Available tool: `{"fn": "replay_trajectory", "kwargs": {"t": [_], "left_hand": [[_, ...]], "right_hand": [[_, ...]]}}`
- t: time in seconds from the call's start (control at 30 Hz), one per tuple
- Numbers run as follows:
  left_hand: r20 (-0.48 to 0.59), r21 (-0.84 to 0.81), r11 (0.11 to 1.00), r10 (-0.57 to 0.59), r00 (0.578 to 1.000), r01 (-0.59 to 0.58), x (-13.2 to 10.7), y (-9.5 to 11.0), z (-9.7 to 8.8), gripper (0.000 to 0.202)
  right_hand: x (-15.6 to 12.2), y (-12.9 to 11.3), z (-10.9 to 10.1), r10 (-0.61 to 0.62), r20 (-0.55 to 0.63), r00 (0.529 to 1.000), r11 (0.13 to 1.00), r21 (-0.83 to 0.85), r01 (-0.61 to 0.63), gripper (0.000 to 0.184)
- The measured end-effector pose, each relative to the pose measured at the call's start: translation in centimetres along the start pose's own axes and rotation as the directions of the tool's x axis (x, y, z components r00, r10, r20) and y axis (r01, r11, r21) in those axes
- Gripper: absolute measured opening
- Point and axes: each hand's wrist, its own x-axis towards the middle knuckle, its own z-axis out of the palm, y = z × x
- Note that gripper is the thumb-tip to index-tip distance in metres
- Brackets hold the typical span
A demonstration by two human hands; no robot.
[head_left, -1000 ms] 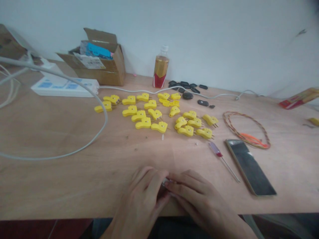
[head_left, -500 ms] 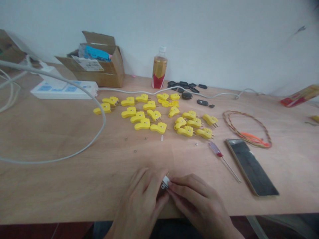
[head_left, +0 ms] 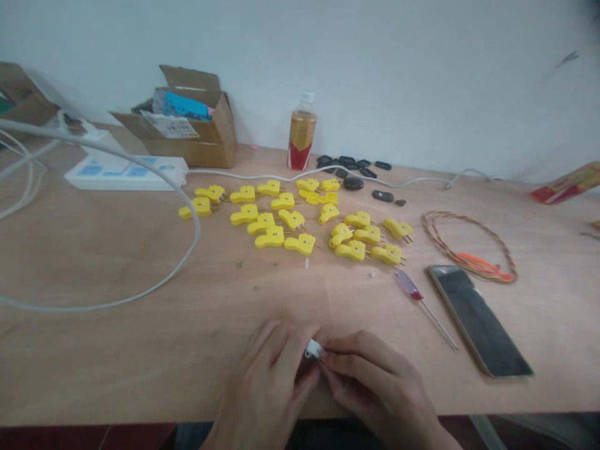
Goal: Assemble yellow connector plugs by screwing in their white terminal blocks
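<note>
Near the table's front edge, my left hand [head_left: 276, 369] and my right hand [head_left: 370, 369] meet around a small white plug part [head_left: 313, 348]. Both pinch it between thumb and fingertips, and much of it is hidden by the fingers. A round hole shows at its lower left corner. Beyond the hands lie several yellow plugs [head_left: 269, 237] with metal pins. Between them and my hands are a small white strip [head_left: 307, 263] and tiny metal pieces [head_left: 276, 264]. To the right lies a screwdriver [head_left: 414, 294] with a clear and red handle.
A dark phone [head_left: 478, 322] and a coil of twisted wire [head_left: 462, 219] lie at the right. At the back stand a bottle [head_left: 302, 131], an open cardboard box [head_left: 206, 147] and a white power strip [head_left: 126, 181]. A white cable [head_left: 182, 262] loops across the left side.
The white part has turned slightly between my fingers, and the pin that stuck out at its top no longer shows. The whole view has shifted a little.
</note>
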Motion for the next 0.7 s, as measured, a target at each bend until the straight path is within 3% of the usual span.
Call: {"fn": "replay_trajectory", "kwargs": {"t": [0.23,0.37,0.47,0.7], "left_hand": [[0.075,0.004,0.999,0.033,0.997,-0.034,-0.2,-0.6,-0.2,0.035],[0.116,-0.009,0.998,0.056,0.992,-0.055,-0.3,-0.9,-0.2,0.038],[0.101,-0.016,0.998,0.063,0.993,-0.062,-0.3,-1.0,-0.1,0.035],[0.073,0.036,0.995,0.092,0.993,-0.095,-0.3,-1.1,0.0,0.034]], "right_hand": [[0.2,-0.4,0.1,0.043,0.05,0.998,0.999,0.005,-0.043,0.018],[1.1,-1.2,-0.4,0.074,0.124,0.989,0.997,-0.012,-0.073,0.029],[1.6,-1.4,-0.6,0.068,0.159,0.985,0.998,-0.02,-0.066,0.028],[0.5,-0.2,0.5,0.051,0.064,0.997,0.997,-0.068,-0.047,0.016]]}}
